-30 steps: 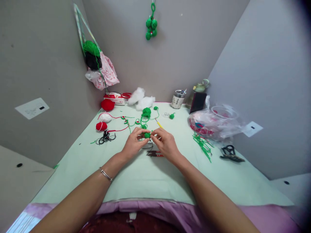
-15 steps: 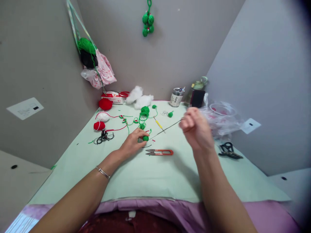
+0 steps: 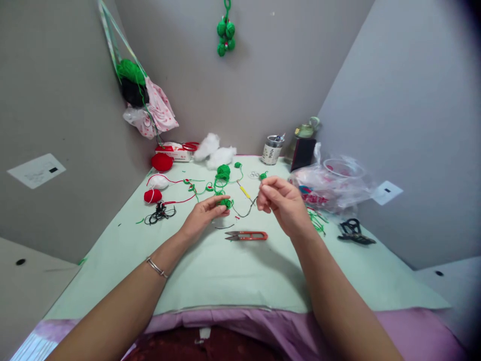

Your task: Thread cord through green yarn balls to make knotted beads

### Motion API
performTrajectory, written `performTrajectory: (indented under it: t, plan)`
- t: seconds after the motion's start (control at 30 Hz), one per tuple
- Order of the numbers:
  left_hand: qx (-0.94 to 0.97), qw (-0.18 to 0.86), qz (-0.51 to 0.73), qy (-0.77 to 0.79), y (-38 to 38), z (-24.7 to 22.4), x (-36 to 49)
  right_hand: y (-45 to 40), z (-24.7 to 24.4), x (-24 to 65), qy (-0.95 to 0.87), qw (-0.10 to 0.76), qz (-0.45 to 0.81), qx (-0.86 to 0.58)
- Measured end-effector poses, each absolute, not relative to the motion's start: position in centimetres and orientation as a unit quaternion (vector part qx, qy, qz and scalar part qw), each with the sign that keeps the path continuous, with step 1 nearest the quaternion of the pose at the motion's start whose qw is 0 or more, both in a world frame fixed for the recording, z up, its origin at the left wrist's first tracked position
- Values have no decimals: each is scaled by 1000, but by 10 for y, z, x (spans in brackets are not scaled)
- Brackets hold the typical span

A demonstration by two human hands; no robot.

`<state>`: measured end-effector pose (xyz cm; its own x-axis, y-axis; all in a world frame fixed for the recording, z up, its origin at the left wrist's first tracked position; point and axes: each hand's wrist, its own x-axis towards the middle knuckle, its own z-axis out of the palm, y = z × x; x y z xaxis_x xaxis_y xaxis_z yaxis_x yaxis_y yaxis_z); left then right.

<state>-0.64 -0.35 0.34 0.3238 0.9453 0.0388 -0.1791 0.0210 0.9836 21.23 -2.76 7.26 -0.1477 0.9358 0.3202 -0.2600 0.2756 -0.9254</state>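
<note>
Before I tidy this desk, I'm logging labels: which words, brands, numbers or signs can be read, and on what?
No text is clear enough to quote.
Can: dark characters, too small.
Box: print, too blurred.
Plastic bag: red lettering, too blurred.
White sheet at far left: marks, too faint.

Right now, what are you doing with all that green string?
A person's left hand holds a small round green yarn ball between its fingertips. The right hand pinches a thin dark thread, which sags between the two hands. Metal snips with orange-red handles lie on the pale green tabletop, nearer the person than the ball. A slim yellow-handled tool and a loose green yarn bundle lie farther back.
</note>
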Motion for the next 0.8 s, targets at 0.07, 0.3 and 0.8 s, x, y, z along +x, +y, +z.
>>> performTrajectory:
  t: [0.07,0.3,0.8]
  plan:
    - [527,619,465,350,-4,5,-6,-25,64,204,-570,564,500,-328]
    - [554,572,488,359,-5,0,-3,-11,20,177,-559,485,542,-398]
    - [639,471,466,392,-8,-4,4,-15,27,170,-551,486,585,-344]
